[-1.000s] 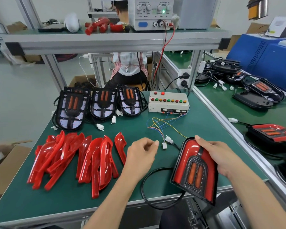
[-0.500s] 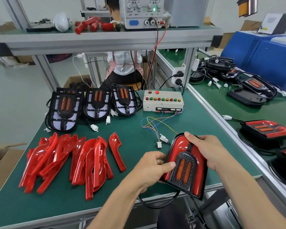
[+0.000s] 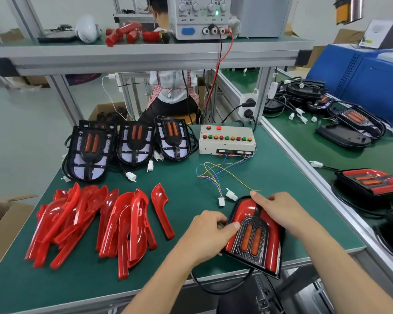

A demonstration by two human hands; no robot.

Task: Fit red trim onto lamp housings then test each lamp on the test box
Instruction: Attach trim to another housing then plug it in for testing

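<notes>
Both hands on one lamp at the near edge of the green bench. Left hand grips the lamp by its left side, fingers curled under the edge, thumb laid across the red trim near the black centre insert. Right hand lies over the lamp's upper right, fingers curled onto the rounded top, index fingertip at the top rim. Lamp is tilted, lower end overhanging the bench edge; red trim seated on both sides of the black insert, two orange lenses showing. Black cable loops from under the lamp below the bench edge.

Test box sits further back on the bench, apart from the lamp, with a row of red, green and orange buttons on top. Coloured wires run from its front to white connectors lying just beyond the lamp's top.

Loose red trim pieces heaped on the left of the bench. Behind them three untrimmed lamp housings in a row, white plugs beside them.

Power supply on the upper shelf, green light on. Finished lamps on the adjoining bench to the right. Another person seated beyond the bench
</notes>
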